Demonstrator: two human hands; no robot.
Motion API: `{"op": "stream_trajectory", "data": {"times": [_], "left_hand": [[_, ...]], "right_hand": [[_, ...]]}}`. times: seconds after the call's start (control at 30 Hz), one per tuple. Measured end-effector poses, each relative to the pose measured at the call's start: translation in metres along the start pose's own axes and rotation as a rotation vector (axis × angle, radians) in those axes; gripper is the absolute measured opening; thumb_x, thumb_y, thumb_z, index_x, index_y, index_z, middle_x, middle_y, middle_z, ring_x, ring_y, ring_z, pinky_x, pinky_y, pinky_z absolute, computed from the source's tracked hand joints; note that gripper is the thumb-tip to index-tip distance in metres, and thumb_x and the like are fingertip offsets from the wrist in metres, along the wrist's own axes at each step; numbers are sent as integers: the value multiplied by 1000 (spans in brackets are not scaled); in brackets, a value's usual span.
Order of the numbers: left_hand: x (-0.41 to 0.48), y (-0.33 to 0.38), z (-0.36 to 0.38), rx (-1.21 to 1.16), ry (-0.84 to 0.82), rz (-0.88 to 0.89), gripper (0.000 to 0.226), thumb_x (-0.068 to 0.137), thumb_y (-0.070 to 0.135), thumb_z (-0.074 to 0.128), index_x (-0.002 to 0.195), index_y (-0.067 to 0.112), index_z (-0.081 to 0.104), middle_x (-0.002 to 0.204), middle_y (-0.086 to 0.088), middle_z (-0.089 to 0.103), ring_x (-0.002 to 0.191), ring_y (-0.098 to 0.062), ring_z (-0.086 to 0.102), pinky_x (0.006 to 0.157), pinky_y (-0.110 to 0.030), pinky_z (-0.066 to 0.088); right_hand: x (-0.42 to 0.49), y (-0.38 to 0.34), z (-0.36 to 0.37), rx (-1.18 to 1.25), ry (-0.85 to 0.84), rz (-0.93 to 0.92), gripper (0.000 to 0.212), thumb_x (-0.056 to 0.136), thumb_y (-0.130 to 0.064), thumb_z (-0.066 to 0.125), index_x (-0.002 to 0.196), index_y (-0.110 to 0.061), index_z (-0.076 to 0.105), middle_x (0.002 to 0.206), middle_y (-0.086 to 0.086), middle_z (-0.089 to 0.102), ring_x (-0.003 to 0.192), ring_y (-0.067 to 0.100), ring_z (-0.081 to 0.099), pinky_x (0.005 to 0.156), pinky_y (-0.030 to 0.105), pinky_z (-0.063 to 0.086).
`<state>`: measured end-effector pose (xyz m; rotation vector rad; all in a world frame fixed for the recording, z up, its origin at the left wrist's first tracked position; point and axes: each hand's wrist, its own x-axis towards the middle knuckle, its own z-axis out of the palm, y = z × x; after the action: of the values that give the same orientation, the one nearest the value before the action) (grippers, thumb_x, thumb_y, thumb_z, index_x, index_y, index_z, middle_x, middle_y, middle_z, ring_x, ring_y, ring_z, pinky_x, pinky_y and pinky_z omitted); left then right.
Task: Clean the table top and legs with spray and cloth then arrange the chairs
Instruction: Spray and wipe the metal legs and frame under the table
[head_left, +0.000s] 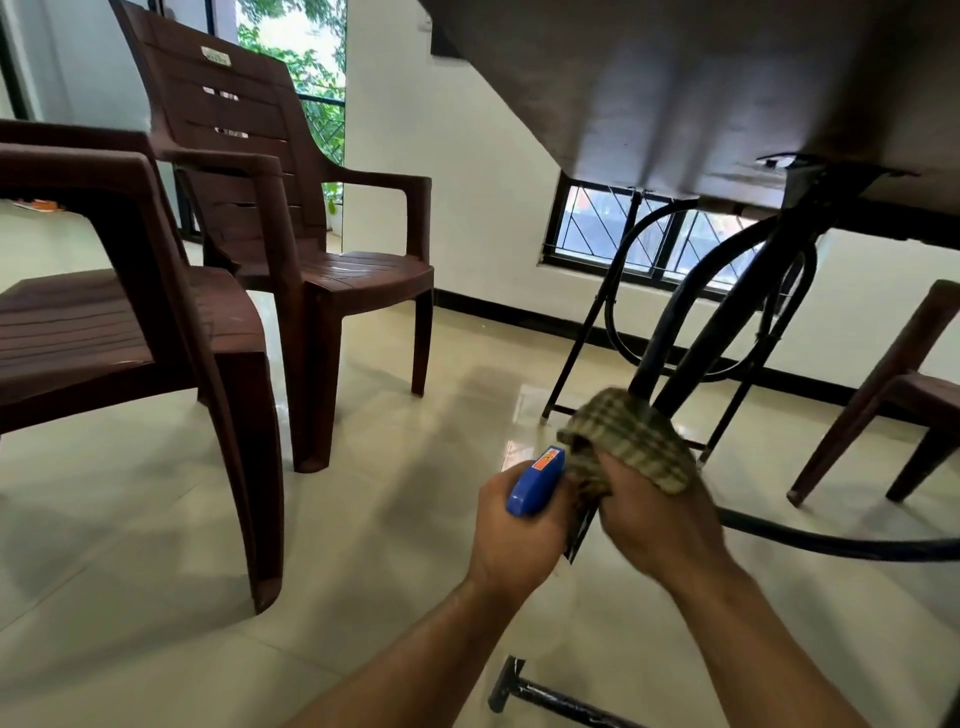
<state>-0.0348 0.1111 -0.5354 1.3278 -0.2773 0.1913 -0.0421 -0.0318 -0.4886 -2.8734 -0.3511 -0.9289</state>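
One blurred cloth (631, 439) seemingly hides the table leg (691, 322).

Above the black leg frame (680, 338), the counter (675, 78) underside caps the headroom. Left of the frame, open floor (415, 493) runs to the near chair (130, 322) and far chair (332, 270). Right of it, a curved tube (831, 545) sweeps low, and a third chair (893, 384) stands beyond.

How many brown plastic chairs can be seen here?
3. The near chair stands at the left, the second chair behind it, the third chair partly cut off at the right edge. Others may be out of view.
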Motion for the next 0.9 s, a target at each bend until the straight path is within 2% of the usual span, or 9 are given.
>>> {"op": "stream_trajectory", "data": {"times": [0.13, 0.23, 0.3, 0.37, 0.43, 0.53, 0.67, 0.73, 0.9], "left_hand": [[-7, -4, 0, 68, 28, 5, 25, 95, 20, 68, 72, 24, 60, 70, -27, 57, 51, -26, 49, 52, -40, 46], [-13, -9, -2, 58, -16, 14, 27, 94, 17, 70, 69, 16, 61, 62, -21, 57, 51, -24, 49, 49, -40, 44], [-15, -12, -4, 48, -59, 13, 23, 94, 12, 70, 73, 18, 65, 58, -8, 59, 51, -18, 53, 49, -31, 46], [-16, -17, -10, 61, -84, 28, 17, 95, 13, 69, 78, 13, 69, 60, -10, 59, 52, -18, 54, 50, -31, 48], [-16, -23, -16, 119, -69, 30, 18, 95, 16, 69, 79, 7, 67, 62, -16, 60, 51, -21, 54, 51, -36, 47], [-15, -34, -26, 182, 11, 4, 21, 96, 17, 68, 76, 10, 63, 67, -20, 62, 50, -22, 56, 49, -30, 47], [-23, -41, -37, 154, -16, 14, 29, 95, 18, 69, 76, -3, 61, 62, -23, 54, 49, -24, 50, 44, -36, 44], [-28, -44, -43, 133, -39, 9, 35, 91, 24, 67, 76, -6, 59, 61, -22, 52, 51, -24, 48, 47, -45, 43], [-34, -50, -51, 207, -36, 4, 41, 87, 34, 65, 77, -6, 60, 66, -29, 55, 50, -28, 51, 48, -44, 47]], "right_hand": [[11, 2, 4, -103, 92, 281, 48, 87, -7, 68, 133, -12, 58, 115, 12, 67, 95, 26, 65, 77, 29, 51], [-12, 0, 22, -27, -122, 172, 65, 90, -9, 61, 148, -30, 40, 144, -2, 51, 121, 18, 55, 95, 32, 50], [-36, 4, 34, 139, -337, 72, 51, 96, -11, 53, 139, -37, 49, 136, -3, 58, 112, 13, 58, 96, 42, 53], [-47, 7, 40, 131, -319, -8, 33, 100, -25, 43, 125, -32, 63, 122, -8, 69, 107, 4, 63, 103, 41, 50], [-35, 16, 42, 97, -164, 70, 45, 94, -32, 38, 136, -34, 54, 140, -10, 55, 129, 7, 49, 110, 24, 35], [-7, 19, 45, -81, 92, 125, 62, 90, -15, 54, 151, -17, 41, 152, 8, 43, 138, 30, 41, 112, 38, 33], [-43, 2, 69, 12, -255, 16, 63, 87, -22, 50, 147, -34, 36, 152, -6, 37, 141, 22, 35, 116, 39, 35], [-76, -4, 82, -96, -411, -170, 61, 85, -33, 48, 146, -33, 42, 151, -8, 43, 144, 20, 32, 120, 39, 20], [-64, 5, 90, -206, -83, 18, 57, 80, -27, 51, 135, -14, 55, 135, 11, 58, 131, 34, 44, 116, 51, 28]]}}
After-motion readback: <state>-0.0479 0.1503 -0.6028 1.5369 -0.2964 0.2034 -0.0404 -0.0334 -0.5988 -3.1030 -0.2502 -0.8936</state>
